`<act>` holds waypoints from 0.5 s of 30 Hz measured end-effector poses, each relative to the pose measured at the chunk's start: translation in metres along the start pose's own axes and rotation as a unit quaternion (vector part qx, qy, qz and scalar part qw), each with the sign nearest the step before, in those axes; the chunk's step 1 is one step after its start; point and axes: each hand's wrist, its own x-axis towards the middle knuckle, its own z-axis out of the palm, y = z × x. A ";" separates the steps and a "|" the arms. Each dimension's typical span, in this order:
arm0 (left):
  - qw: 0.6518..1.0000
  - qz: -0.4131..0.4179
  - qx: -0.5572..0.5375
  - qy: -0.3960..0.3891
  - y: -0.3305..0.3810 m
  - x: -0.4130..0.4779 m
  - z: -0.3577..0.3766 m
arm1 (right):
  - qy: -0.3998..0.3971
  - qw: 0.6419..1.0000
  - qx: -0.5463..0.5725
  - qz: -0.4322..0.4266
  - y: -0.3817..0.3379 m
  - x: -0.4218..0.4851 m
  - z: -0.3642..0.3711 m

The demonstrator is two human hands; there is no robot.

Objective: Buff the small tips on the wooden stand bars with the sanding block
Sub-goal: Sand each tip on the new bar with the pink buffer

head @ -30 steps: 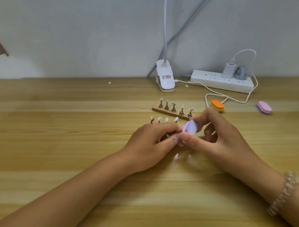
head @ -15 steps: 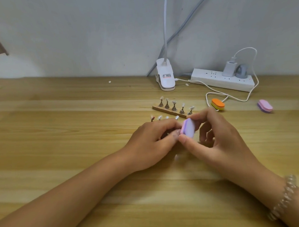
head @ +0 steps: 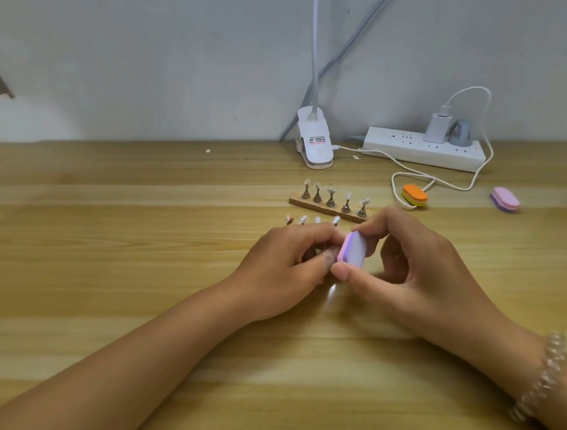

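On the wooden desk, both hands meet near its middle. The left hand curls down over the nearer stand bar, thumb pinched toward the forefinger, and hides it; only four tips show behind the knuckles. The right hand pinches the sanding block between thumb and fingers, tilted against the left fingertips. Toward the desk's back edge lies a power strip. The second stand bar sits just behind the hands.
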 end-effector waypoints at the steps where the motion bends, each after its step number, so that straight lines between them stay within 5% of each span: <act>1: 1.000 0.002 0.005 0.001 0.000 0.000 0.000 | -0.003 1.000 0.017 0.011 -0.001 0.000 -0.001; 4: 1.000 0.001 0.011 0.001 -0.001 0.000 -0.001 | 0.006 0.996 0.042 0.074 0.003 0.004 -0.005; 8: 1.000 0.001 0.006 -0.008 -0.001 0.000 -0.001 | -0.005 0.999 -0.036 0.000 -0.002 -0.001 -0.001; 15: 0.998 -0.002 -0.062 0.005 -0.001 -0.001 0.001 | 0.084 0.976 0.142 0.141 0.012 0.011 -0.011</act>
